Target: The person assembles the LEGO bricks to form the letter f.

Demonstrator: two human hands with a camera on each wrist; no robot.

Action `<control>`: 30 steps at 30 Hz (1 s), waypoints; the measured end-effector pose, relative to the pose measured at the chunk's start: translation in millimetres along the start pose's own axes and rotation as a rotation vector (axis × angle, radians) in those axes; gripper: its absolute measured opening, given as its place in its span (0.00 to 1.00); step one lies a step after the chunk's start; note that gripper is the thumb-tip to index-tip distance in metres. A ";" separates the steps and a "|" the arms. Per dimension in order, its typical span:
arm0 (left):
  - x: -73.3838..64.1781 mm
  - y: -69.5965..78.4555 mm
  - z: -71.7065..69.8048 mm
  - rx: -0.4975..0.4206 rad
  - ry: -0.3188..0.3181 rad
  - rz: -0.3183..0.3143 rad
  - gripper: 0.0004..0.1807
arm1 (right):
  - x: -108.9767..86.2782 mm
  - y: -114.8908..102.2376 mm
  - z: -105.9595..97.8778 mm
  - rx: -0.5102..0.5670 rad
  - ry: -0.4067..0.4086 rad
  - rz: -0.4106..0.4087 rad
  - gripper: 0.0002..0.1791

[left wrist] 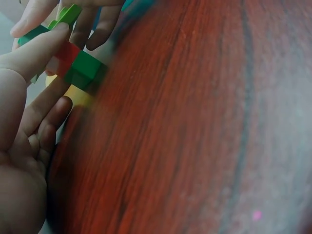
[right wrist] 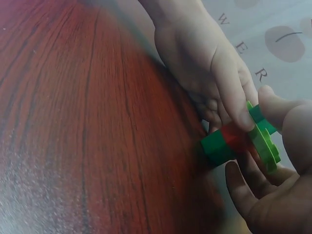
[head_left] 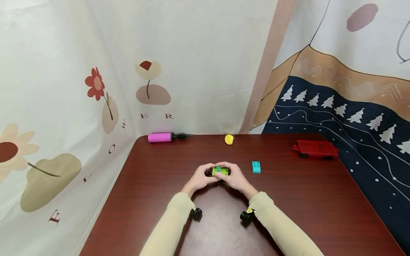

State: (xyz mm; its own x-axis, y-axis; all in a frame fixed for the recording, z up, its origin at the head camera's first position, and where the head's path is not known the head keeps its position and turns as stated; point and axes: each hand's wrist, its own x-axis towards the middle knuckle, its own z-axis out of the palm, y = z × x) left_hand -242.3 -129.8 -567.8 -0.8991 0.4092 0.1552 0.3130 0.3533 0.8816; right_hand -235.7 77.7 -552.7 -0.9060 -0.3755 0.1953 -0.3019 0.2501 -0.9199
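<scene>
Between the two hands is a small stack of toy building blocks. A flat lime-green plate with studs lies on it, and a small green block sits on top of the plate. Underneath are a red block and a dark green block. My left hand grips the stack from the left with thumb and fingers. From the other side my right hand pinches it, thumb on the lime plate. Its lower end is just above or at the tabletop; I cannot tell which.
A turquoise block lies right of the hands. At the table's back edge are a pink hand pump and a small yellow object. A red toy wagon base with black wheels stands at the back right, near printed cloth hangings.
</scene>
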 end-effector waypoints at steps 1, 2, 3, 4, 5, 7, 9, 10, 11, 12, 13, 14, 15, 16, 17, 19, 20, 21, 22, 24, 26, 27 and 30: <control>-0.1 -1.0 0.0 -0.008 0.000 0.002 0.20 | -0.1 -0.1 0.0 0.001 -0.001 0.004 0.19; -0.2 -1.9 -0.1 -0.017 0.000 0.003 0.20 | -0.3 -0.2 0.0 0.001 -0.004 0.008 0.19; -0.4 -2.4 -0.1 -0.028 0.002 0.005 0.21 | -0.4 -0.4 0.0 0.001 -0.005 0.011 0.19; -0.6 -2.7 -0.2 -0.041 0.005 0.007 0.21 | -0.5 -0.5 0.1 0.000 -0.006 0.013 0.19; -0.8 -2.9 -0.4 -0.054 0.010 0.006 0.21 | -0.8 -0.6 0.2 -0.003 -0.007 0.015 0.19; -1.2 -2.9 -0.9 -0.077 0.016 0.003 0.22 | -1.2 -0.6 0.8 -0.013 -0.007 0.016 0.19; -1.5 -2.8 -1.2 -0.095 0.024 -0.002 0.22 | -1.5 -0.5 1.4 -0.023 -0.008 0.017 0.19; -1.7 -2.8 -1.2 -0.099 0.028 -0.008 0.22 | -1.7 -0.6 1.6 -0.026 -0.008 0.018 0.19; -1.9 -2.9 -1.2 -0.101 0.030 -0.010 0.22 | -1.8 -0.6 1.9 -0.030 -0.009 0.019 0.19; -2.2 -2.9 -1.0 -0.102 0.031 -0.011 0.22 | -2.0 -0.8 2.0 -0.034 -0.010 0.020 0.18; -2.4 -2.8 -0.8 -0.104 0.033 -0.011 0.21 | -2.3 -1.1 2.0 -0.040 -0.009 0.018 0.18; -2.8 -2.7 -0.6 -0.108 0.035 -0.011 0.21 | -2.6 -1.2 1.9 -0.048 -0.006 0.017 0.18; -3.2 -2.4 -0.3 -0.110 0.039 -0.007 0.21 | -2.8 -1.7 1.8 -0.057 -0.004 0.017 0.18; -3.4 -2.0 0.0 -0.113 0.042 -0.005 0.20 | -2.9 -2.2 1.4 -0.067 -0.003 0.012 0.18; -3.6 -1.5 0.4 -0.116 0.044 -0.003 0.20 | -3.0 -2.6 0.9 -0.074 -0.002 0.010 0.19; -3.4 -0.9 1.4 -0.113 0.047 -0.002 0.19 | -3.1 -3.4 -0.9 -0.081 0.004 0.003 0.20; -3.3 -0.6 1.7 -0.110 0.048 -0.002 0.18 | -2.8 -3.7 -1.9 -0.081 0.004 -0.001 0.21; -3.0 -0.1 1.9 -0.106 0.047 -0.008 0.18 | -2.6 -4.2 -3.3 -0.076 0.003 -0.003 0.22; -2.6 0.1 1.9 -0.102 0.045 -0.019 0.17 | -2.3 -4.6 -4.8 -0.071 0.002 -0.006 0.23; -2.0 0.0 1.8 -0.101 0.039 -0.033 0.17 | -1.9 -5.0 -8.3 -0.060 0.004 -0.007 0.25; -1.6 0.3 1.0 -0.103 0.032 -0.049 0.17 | -1.8 -5.1 -12.6 -0.058 0.007 -0.013 0.25; -1.4 0.4 0.6 -0.100 0.030 -0.055 0.17 | -2.1 -5.8 -15.3 -0.064 0.011 -0.012 0.25; -1.3 0.8 -0.3 -0.079 0.029 -0.063 0.18 | -4.0 -7.1 -25.3 -0.087 0.033 -0.019 0.24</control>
State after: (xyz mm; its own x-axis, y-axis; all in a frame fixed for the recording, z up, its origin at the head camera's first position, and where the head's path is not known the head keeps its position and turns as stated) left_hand -241.0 -130.4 -567.2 -0.9251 0.3632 0.1107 0.2320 0.3098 0.9221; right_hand -237.5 100.0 -538.3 -0.9087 -0.3520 0.2243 -0.3422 0.3207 -0.8832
